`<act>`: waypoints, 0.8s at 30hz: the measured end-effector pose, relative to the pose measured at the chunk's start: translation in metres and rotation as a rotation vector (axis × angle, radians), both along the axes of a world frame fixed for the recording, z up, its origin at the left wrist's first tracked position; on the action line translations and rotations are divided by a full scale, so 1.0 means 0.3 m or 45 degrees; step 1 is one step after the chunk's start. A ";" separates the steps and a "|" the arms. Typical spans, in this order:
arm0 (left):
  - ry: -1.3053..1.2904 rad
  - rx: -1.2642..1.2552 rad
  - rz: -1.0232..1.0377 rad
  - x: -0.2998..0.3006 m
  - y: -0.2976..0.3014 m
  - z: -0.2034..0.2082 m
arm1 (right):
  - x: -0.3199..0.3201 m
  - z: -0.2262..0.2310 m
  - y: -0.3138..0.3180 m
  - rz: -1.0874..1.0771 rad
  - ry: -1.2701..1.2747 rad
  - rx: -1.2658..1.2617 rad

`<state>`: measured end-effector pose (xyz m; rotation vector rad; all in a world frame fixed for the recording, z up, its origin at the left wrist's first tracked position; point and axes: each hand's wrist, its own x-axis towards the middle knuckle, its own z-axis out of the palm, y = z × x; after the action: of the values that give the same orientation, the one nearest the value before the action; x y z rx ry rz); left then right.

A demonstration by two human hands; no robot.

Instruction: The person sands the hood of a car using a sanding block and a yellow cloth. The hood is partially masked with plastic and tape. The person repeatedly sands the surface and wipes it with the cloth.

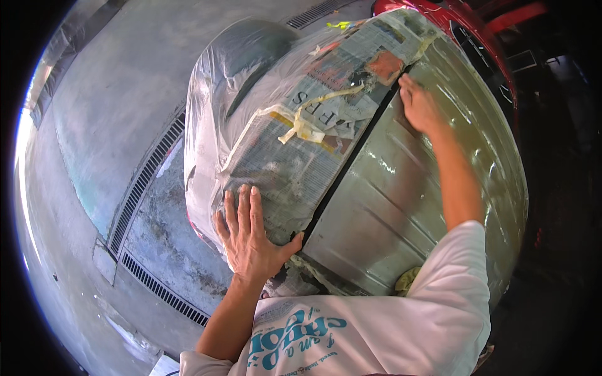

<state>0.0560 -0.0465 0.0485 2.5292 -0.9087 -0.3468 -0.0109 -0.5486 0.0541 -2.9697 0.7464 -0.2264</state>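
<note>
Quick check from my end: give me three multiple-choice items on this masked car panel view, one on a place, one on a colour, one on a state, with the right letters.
1. Where does the left hand rest?
A. on the newspaper masking under clear plastic film
B. on the concrete floor
C. on the metal floor drain grate

2. What colour is the bare sanded car panel?
A. bright blue
B. dull grey-green
C. black

3. How is the right hand?
A. clenched around a hammer
B. hanging in the air
C. lying on the panel at the dark seam, holding nothing visible

Answers: 1 A, the spread fingers lie on the paper; 2 B, the panel shows grey-green primer; 3 C, its fingers lie against the panel.
</note>
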 end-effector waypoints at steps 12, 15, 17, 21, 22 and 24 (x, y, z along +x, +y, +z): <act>-0.007 -0.018 -0.007 0.000 0.006 0.007 | 0.065 0.012 -0.134 -0.252 0.139 -0.076; 0.003 -0.020 -0.018 -0.006 -0.002 0.011 | 0.001 -0.028 -0.045 -0.188 0.064 -0.064; -0.005 -0.033 -0.012 -0.001 0.000 0.008 | -0.007 -0.045 0.081 -0.099 -0.007 -0.082; 0.023 -0.023 0.008 -0.011 -0.004 0.014 | -0.069 0.001 0.299 0.110 0.001 -0.002; 0.016 -0.017 0.003 -0.010 -0.005 0.011 | -0.072 0.001 0.280 0.123 -0.016 0.008; 0.000 -0.004 0.006 -0.002 -0.006 0.013 | -0.046 0.002 0.186 0.055 -0.037 0.003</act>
<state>0.0553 -0.0484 0.0524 2.5281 -0.9023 -0.3433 -0.0246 -0.4927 0.0548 -2.9699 0.6775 -0.2656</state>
